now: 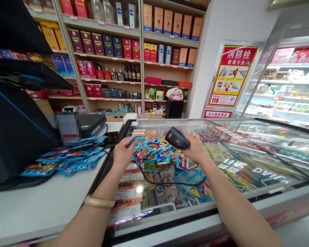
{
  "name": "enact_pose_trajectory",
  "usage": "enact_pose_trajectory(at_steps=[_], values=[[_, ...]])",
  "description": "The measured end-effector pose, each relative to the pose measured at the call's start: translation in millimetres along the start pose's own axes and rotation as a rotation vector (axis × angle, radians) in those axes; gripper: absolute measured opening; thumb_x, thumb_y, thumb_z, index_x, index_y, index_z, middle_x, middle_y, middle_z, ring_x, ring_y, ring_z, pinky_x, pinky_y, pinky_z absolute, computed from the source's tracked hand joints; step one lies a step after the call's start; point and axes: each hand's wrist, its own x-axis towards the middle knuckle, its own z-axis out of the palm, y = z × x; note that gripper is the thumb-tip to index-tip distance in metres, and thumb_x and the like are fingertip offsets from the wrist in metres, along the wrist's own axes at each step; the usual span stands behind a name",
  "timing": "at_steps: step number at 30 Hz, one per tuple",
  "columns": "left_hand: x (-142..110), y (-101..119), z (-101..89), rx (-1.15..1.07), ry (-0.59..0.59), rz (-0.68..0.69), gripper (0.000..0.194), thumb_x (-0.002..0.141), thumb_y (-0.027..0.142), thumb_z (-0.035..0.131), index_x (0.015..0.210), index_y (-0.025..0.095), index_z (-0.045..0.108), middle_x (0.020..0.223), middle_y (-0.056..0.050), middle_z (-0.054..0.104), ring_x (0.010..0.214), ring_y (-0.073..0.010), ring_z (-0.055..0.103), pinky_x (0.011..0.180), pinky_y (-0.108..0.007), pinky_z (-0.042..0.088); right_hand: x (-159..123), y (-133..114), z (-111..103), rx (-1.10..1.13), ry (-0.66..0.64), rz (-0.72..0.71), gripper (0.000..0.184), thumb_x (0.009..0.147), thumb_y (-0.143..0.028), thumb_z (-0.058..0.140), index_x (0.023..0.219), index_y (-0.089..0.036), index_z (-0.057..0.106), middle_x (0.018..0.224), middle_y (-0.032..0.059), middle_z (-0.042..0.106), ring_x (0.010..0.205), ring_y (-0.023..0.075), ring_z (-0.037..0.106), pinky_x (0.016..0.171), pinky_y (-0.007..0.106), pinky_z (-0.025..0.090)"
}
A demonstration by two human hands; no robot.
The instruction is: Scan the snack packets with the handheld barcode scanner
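Note:
Pinched in my left hand (123, 152) is a small blue snack packet (138, 138), seen nearly edge-on. My right hand (195, 148) grips a black barcode scanner (177, 138) by its handle, its head pointing up and left. Between and below the hands, a heap of small blue, red and yellow snack packets (154, 152) lies on the glass top of a chest freezer (167, 202). The scanner's black cable (167, 183) loops over the glass. To the left, another spread of blue packets (78, 157) rests on the white counter (41, 209).
A black checkout terminal (15, 133) stands on the counter at the left, with a blurred-out phone-like object (68, 128) beside it. Shelves of boxed bottles (113, 44) line the back wall. A red fire-hydrant poster (231, 73) hangs right of them, and a lit display fridge (290, 82) stands far right.

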Motion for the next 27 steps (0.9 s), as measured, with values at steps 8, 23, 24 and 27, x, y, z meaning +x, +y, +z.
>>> enact_pose_trajectory(at_steps=[8,23,24,27], values=[[-18.7,-8.8,39.4,0.512,-0.537,0.332,0.044,0.092,0.031,0.042,0.132,0.028,0.059,0.142,-0.008,0.055,0.14,-0.0249,0.04,0.116,-0.057,0.023,-0.4,26.2,0.0,-0.094,0.097,0.233,0.023,0.07,-0.036,0.06,0.084,-0.02,0.069,0.073,0.0076,0.072,0.075,0.028,0.066,0.075,0.034,0.041],[20.4,2.9,-58.4,0.941,0.31,0.001,0.044,0.083,0.027,0.047,0.121,0.015,0.065,0.14,-0.021,0.05,0.134,-0.0392,0.04,0.109,-0.062,0.026,-2.5,26.4,9.5,-0.145,0.085,0.182,0.028,0.073,-0.036,0.062,0.096,-0.021,0.07,0.083,0.0082,0.074,0.079,0.0271,0.065,0.076,0.033,0.042],[22.0,0.1,-66.6,0.967,0.349,-0.055,0.043,0.082,0.028,0.048,0.119,0.014,0.065,0.142,-0.023,0.047,0.136,-0.0419,0.036,0.108,-0.065,0.025,-2.6,26.0,10.4,-0.148,0.083,0.175,0.028,0.074,-0.037,0.062,0.096,-0.021,0.07,0.083,0.0082,0.073,0.079,0.0269,0.065,0.076,0.033,0.042],[26.0,-10.2,-78.6,1.023,0.348,-0.186,0.043,0.079,0.03,0.051,0.112,0.008,0.066,0.148,-0.027,0.039,0.14,-0.0475,0.025,0.106,-0.069,0.023,-2.8,25.7,12.6,-0.155,0.063,0.159,0.026,0.075,-0.037,0.06,0.092,-0.021,0.07,0.081,0.0077,0.073,0.079,0.0267,0.064,0.076,0.033,0.041]])
